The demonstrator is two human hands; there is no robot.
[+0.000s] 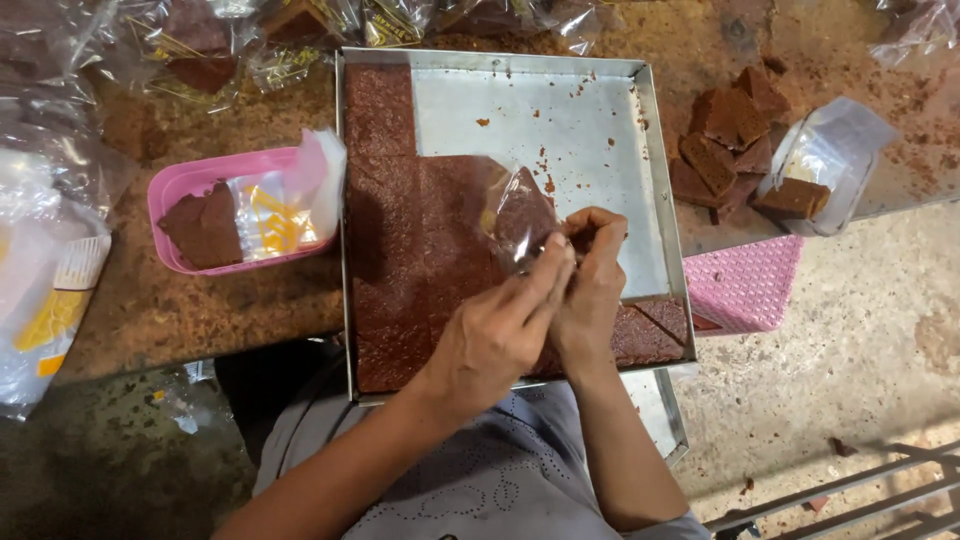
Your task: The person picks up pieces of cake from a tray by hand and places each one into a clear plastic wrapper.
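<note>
Far left, on the brown tabletop (200, 310): a heap of clear plastic bags (45, 250), some printed yellow. Next, a pink plastic basket (175, 185) holding two dark brown cake pieces (205, 228) and a few clear yellow-printed wrappers (280, 205) that stick up over its right rim. Along the tabletop's far edge: more bagged brown pieces (200, 45). Centre: a square metal tray (560, 120), its left and near parts covered by a slab of reddish-brown cake (410, 260) scored into squares, its far right part bare metal with crumbs. Above the slab, the person's left hand (495, 335) and right hand (588, 290) meet, touching one another; the fingers of both are closed on a small clear bag (520, 215) that contains one brown cake piece, held just over the tray's middle. Right of the tray: a loose pile of cut brown cake pieces (725, 145) on the tabletop, and just beside it an open clear bag (825, 160) with a piece inside. Below these, a pink perforated stool (745, 285) on the concrete floor (870, 340).
</note>
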